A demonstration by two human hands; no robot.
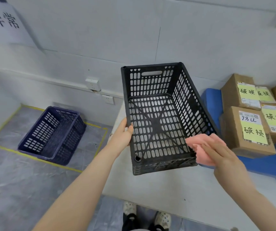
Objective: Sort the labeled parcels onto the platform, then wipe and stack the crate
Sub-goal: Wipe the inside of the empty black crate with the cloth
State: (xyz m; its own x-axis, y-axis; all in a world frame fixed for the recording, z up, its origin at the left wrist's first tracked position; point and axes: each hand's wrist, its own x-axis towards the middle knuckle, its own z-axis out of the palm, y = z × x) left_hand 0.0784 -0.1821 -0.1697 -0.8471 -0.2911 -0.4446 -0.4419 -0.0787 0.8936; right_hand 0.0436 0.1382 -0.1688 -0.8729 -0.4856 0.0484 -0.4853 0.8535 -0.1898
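An empty black slotted crate (159,117) is tilted up on a white table, its open side facing me. My left hand (123,133) grips its left rim. My right hand (217,152) presses a pink cloth (199,149) against the crate's lower right inside corner. Several brown cardboard parcels (249,130) with yellow handwritten labels lie on a blue platform (214,104) at the right.
A dark blue slotted crate (53,134) sits on the floor at the left, inside a yellow taped rectangle (33,158). A white wall with sockets (93,84) runs behind. The white table (167,189) has its near edge just in front of my feet.
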